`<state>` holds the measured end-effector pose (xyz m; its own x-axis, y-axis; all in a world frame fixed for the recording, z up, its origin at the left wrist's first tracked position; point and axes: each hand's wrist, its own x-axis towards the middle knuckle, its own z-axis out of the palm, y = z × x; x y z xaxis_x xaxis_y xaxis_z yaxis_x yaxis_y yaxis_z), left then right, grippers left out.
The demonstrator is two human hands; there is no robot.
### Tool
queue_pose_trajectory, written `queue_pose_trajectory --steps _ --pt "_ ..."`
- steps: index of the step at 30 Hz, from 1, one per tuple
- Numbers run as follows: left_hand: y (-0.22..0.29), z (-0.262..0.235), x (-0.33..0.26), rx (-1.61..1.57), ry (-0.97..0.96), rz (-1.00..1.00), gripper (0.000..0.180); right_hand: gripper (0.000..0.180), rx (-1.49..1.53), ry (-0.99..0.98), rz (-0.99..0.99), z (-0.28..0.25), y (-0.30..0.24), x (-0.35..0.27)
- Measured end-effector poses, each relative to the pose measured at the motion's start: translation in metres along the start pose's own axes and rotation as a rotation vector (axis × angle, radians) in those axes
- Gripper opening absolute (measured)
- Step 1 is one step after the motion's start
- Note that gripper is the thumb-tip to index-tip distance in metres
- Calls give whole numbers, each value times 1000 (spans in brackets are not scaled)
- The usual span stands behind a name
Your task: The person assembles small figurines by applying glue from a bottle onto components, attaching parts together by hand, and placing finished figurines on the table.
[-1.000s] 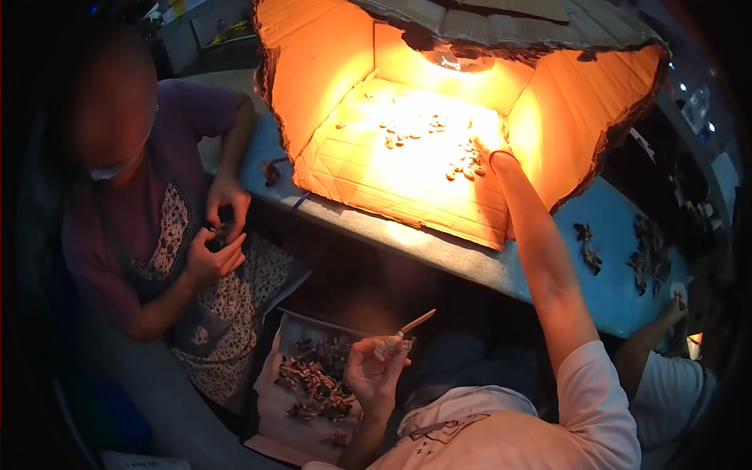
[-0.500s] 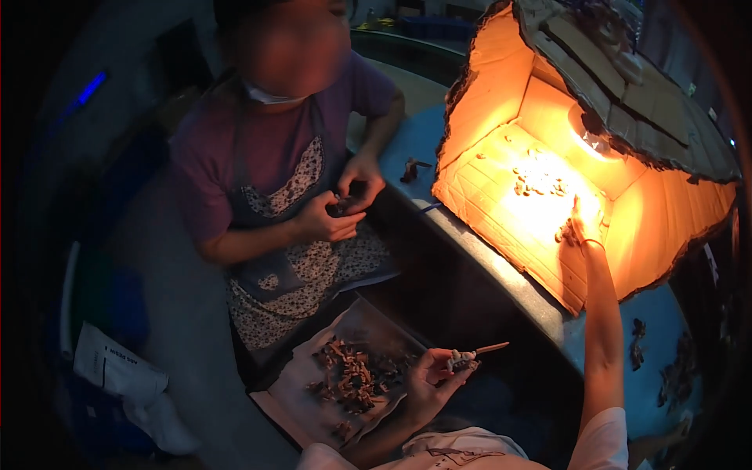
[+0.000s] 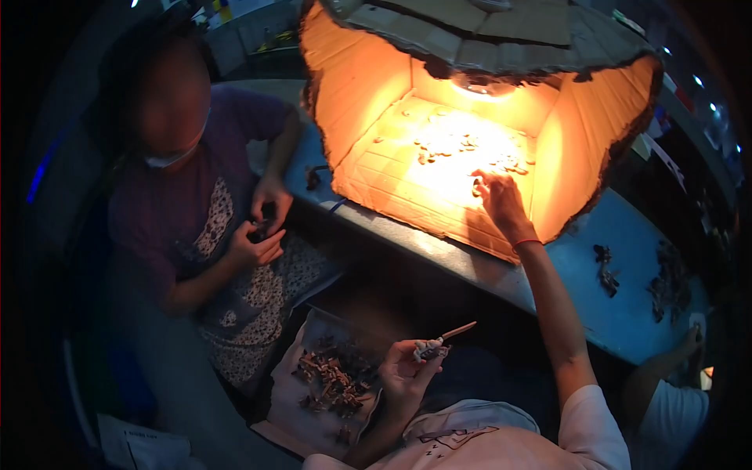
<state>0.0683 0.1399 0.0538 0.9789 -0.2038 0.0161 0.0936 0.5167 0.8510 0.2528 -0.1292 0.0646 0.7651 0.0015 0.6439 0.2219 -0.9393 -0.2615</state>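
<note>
My left hand [image 3: 403,372] is closed round a small, lumpy grey piece [image 3: 428,350]; a thin, light brown stick [image 3: 459,330] slants up from it. With the arm stretched forward, my right hand [image 3: 501,200] is inside a cardboard box [image 3: 603,164] open at the front, lit orange by a lamp [image 3: 484,88]. Its fingers are bent together near the box floor, and glare hides what they pinch. Several small pieces [image 3: 446,145] lie scattered just beyond those fingertips. Beside my left forearm, a paper-lined tray [image 3: 286,403] bears a heap of small brown and dark pieces [image 3: 337,380].
A masked co-worker in a patterned apron [image 3: 247,329] sits at the left, both hands [image 3: 266,231] on a small dark piece. Dark clusters [image 3: 605,270] lie on the blue tabletop [image 3: 580,313] right of the box. Another person's arm [image 3: 666,360] shows at the far right.
The view has swung right, so everything sits farther left. In the box, my right hand has shifted from the dark pieces at the right toward the middle. My left hand keeps its hold.
</note>
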Motion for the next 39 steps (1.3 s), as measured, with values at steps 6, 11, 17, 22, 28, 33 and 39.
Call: queue_pose_trajectory --steps 6,11,17,22,28,33,39 --pt "-11 14 -3 21 -45 -44 23 16 14 -1 158 -24 -24 -7" --pt "-12 19 -3 9 -77 -48 22 14 -221 159 97 -50 -5 -6" --pt "-11 24 3 29 -86 -67 22 23 -491 -221 531 -11 39 -11" --pt "-11 20 6 9 -75 -64 22 25 -285 -117 402 11 46 -19" --pt "-7 13 3 5 -50 -54 23 13 -285 -26 195 -22 -1 -34" --pt "-10 15 5 28 -69 -94 26 9 1 -2 312 -43 -26 -51" --pt "-7 21 0 7 -76 -63 23 20 676 -30 537 -67 -46 -68"
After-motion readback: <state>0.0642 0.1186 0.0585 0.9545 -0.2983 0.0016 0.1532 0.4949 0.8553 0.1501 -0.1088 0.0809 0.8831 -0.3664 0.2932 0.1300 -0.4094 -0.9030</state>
